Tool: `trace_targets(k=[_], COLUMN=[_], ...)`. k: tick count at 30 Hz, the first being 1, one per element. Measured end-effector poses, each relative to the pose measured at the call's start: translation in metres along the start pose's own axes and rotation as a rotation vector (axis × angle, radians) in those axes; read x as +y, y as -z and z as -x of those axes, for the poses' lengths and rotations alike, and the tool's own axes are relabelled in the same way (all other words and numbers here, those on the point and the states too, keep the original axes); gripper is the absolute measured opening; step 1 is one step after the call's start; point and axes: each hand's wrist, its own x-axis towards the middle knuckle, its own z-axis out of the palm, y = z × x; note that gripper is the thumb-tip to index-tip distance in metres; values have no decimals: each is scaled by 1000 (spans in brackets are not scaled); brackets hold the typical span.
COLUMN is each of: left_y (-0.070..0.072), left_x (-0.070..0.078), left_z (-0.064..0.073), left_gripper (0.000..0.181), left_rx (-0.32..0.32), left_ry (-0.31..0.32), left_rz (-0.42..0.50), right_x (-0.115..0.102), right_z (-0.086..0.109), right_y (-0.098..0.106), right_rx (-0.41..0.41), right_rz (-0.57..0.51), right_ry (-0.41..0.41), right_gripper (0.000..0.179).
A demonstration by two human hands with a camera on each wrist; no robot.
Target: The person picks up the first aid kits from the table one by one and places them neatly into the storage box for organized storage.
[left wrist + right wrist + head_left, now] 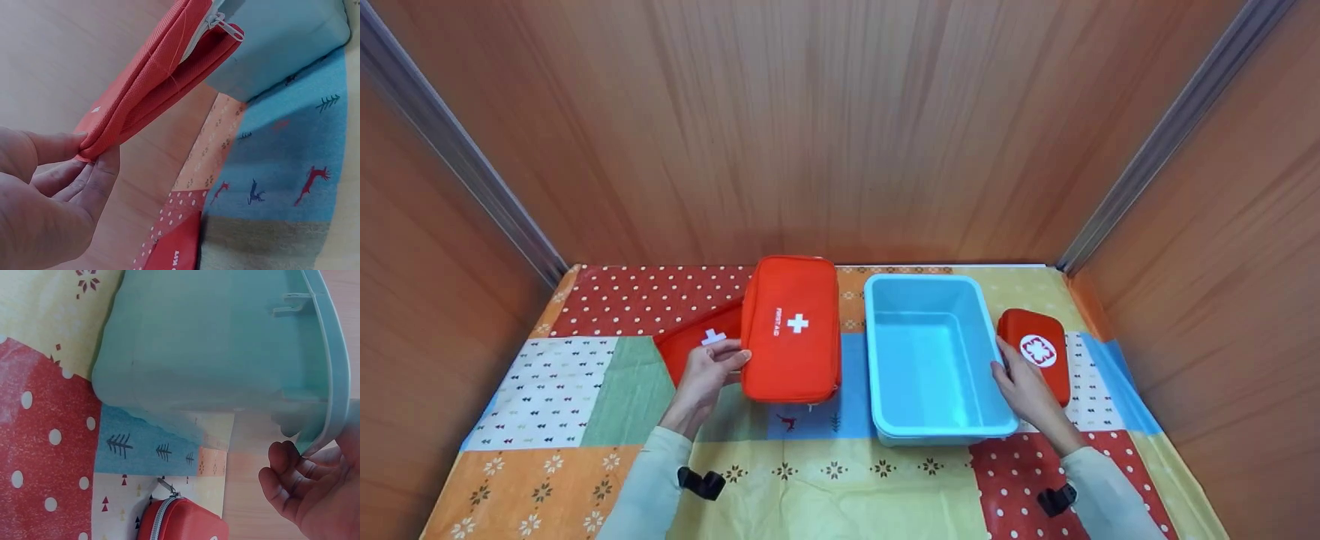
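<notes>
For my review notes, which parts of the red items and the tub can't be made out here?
Flat red pouch: head view, right part hidden by the first-aid bag and left hand.
First-aid bag: left wrist view, far end cut off by the top edge; contents not visible.
Small red case: head view, left edge partly behind the right hand.
Tub: right wrist view, cut off by the top edge.

Left arm [649, 480], pale-sleeved, is slanting forward and inward, and left grip [708, 379] is pinching, thumb [62, 147] opposing fingers [104, 175]; right arm [1110, 491], pale-sleeved, is likewise slanting forward and inward, and right grip [1027, 390] is holding with curled fingers [278, 492], well apart from the left.
</notes>
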Motion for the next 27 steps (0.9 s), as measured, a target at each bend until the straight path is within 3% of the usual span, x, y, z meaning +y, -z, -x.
trace_targets(k=[10, 27], left_y=[-12, -46], left_x=[18, 35], left_z=[1, 2], left_gripper=[36, 35], left_rx=[-80, -144], left_ry=[-56, -86], left_rz=[40, 57], right_x=[1, 1], right_z=[-1, -2], right_y=[0, -2], right_rx=[-13, 8], right_rz=[-9, -22], right_ry=[-6, 11], right_gripper=[61, 61])
